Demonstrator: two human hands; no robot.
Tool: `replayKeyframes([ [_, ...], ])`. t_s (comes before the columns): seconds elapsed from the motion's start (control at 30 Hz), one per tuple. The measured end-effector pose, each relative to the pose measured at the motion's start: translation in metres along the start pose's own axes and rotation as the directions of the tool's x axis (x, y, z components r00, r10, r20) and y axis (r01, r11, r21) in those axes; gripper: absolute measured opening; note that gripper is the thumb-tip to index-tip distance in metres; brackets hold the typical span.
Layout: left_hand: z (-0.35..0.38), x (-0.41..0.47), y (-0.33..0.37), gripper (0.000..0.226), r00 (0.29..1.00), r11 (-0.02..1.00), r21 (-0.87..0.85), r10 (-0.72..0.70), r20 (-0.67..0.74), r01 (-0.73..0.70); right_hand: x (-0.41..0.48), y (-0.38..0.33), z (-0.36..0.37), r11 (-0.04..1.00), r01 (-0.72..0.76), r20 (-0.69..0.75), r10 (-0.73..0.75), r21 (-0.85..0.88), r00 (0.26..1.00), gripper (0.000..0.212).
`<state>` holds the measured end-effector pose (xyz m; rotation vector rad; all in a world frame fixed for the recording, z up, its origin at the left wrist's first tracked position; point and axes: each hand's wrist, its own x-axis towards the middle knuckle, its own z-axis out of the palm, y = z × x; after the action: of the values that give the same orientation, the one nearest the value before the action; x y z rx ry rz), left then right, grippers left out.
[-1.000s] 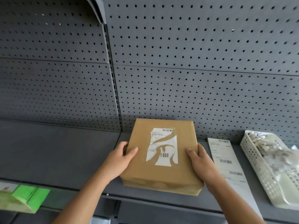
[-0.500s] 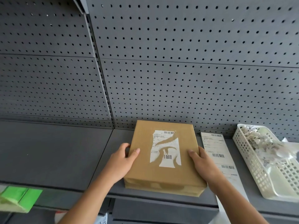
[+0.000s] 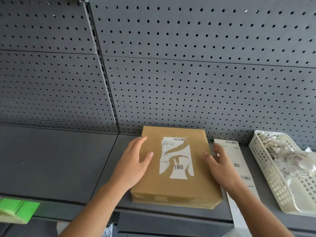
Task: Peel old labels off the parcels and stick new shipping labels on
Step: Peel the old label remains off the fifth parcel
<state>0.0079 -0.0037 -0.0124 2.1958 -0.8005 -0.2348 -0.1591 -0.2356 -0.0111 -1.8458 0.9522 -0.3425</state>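
Back wall: a dark grey perforated metal panel (image 3: 188, 82) rises behind everything, split by a slotted upright left of centre.
Shelf: a flat grey metal shelf (image 3: 51, 159) runs the whole width and carries all the task's things.
Parcel: a flat rectangular parcel wrapped in brown paper (image 3: 201, 185) lies on the shelf right of centre, its far edge close to the back wall and its near edge at the shelf's front lip.
Basket: a white slotted plastic basket (image 3: 266, 170) stands at the right end of the shelf, apart from the parcel, with torn white paper scraps (image 3: 280, 151) inside.
New labels: a long white strip of printed shipping labels (image 3: 239, 161) lies between parcel and basket, its near end hanging over the shelf front.
Left hand: the left hand (image 3: 133, 161) lies open on the parcel's left edge, fingers straight, thumb on the top face.
Right hand: the right hand (image 3: 220, 166) is spread open at the parcel's right edge; it is blurred, so contact is unclear.
Old label: a white barcode label, partly torn away (image 3: 171, 146), sticks to the middle of the parcel's top.
Lower left corner: a blurred green object (image 3: 18, 209) sits below the shelf front.
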Motion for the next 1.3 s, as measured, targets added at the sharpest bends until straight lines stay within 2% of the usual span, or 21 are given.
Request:
replayKeyframes([
  [0.27,0.006,0.027,0.006,0.048,0.99,0.988,0.089,0.124,0.061,-0.129,0.008,-0.012,0.005,0.954,0.186,-0.039,-0.2,-0.234,0.979,0.055],
  [0.47,0.011,0.039,0.004,0.045,0.986,0.981,0.132,0.125,0.111,-0.14,0.018,-0.023,0.015,0.864,0.322,-0.008,-0.352,-0.386,0.936,0.049],
  [0.77,0.019,0.039,0.002,0.038,0.987,0.977,0.157,0.131,0.088,-0.144,0.048,-0.025,0.039,0.709,0.531,0.047,-0.579,-0.463,0.814,0.019],
  [1.03,0.02,0.039,0.001,0.033,0.986,0.977,0.151,0.141,0.084,-0.152,0.071,-0.04,0.062,0.64,0.628,0.206,-0.609,-0.443,0.766,0.021],
  [1.3,0.02,0.039,0.001,0.029,0.989,0.978,0.161,0.122,0.085,-0.135,0.074,-0.051,0.073,0.613,0.626,0.292,-0.562,-0.482,0.774,0.032],
])
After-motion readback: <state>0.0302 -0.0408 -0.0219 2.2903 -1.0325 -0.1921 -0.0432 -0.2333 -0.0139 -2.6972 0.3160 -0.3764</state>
